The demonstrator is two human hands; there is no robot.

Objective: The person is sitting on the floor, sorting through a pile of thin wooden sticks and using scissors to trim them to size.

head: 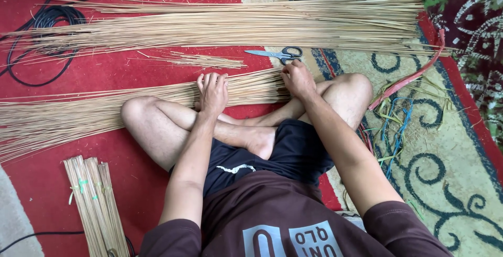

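I sit cross-legged on a red carpet. A long loose bundle of thin pale sticks (78, 113) lies across the floor in front of my legs. My left hand (212, 92) rests palm down on it, fingers curled over the sticks near the middle. My right hand (297, 79) presses on the bundle's right end, fingers bent against the stick tips. Steel scissors with dark handles (276, 54) lie just beyond my right hand, apart from it.
A larger spread of sticks (236, 26) lies farther away. A short tied bundle (97, 204) sits at lower left. Black cable (39, 21) coils at upper left. A red strip (414, 76) and blue and green strips (395, 126) lie on the patterned rug to the right.
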